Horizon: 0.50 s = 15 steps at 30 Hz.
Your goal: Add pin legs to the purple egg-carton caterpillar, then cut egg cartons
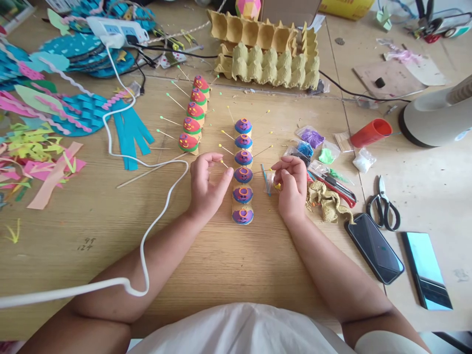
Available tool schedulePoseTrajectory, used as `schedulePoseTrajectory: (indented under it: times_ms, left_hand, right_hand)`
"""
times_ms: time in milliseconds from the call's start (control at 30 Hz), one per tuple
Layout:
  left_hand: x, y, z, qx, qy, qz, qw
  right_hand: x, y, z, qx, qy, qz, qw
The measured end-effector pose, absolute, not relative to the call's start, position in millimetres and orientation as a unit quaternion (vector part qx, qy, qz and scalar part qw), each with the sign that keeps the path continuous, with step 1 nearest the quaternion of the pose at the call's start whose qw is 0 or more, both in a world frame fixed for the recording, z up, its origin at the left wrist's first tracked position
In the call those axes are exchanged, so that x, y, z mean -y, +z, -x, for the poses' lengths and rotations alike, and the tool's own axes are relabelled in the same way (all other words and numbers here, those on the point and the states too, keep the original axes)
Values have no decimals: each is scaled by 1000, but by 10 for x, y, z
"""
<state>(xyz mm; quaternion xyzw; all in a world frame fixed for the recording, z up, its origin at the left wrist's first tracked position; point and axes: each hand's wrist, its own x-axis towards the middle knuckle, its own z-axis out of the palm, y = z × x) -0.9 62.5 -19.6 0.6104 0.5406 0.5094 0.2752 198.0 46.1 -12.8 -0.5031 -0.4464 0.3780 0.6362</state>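
In the head view, a purple row of bumps [243,175] sits on the tabletop [206,275] between both hands. The left hand [207,186] has its grip spread around a yellow-tipped stick [221,161]. The right hand [293,189] curls near another stick [271,170]; I cannot tell if its grip pinches.

Left grip [206,186] and right grip [293,188] — apart, fingers half curled.

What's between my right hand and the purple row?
A blue strip lies on the table between your right hand and the purple row, beside a plastic bag. A yellow-tipped stick juts from the row toward the hand.
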Motion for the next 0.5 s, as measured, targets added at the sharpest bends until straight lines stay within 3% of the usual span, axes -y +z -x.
schedulePoseTrajectory:
  times_ms: [500]
  left_hand:
    - [-595,-167,5,-473,615,-586,233]
  right_hand:
    - [-457,-94,-1976,365,427,458,689]
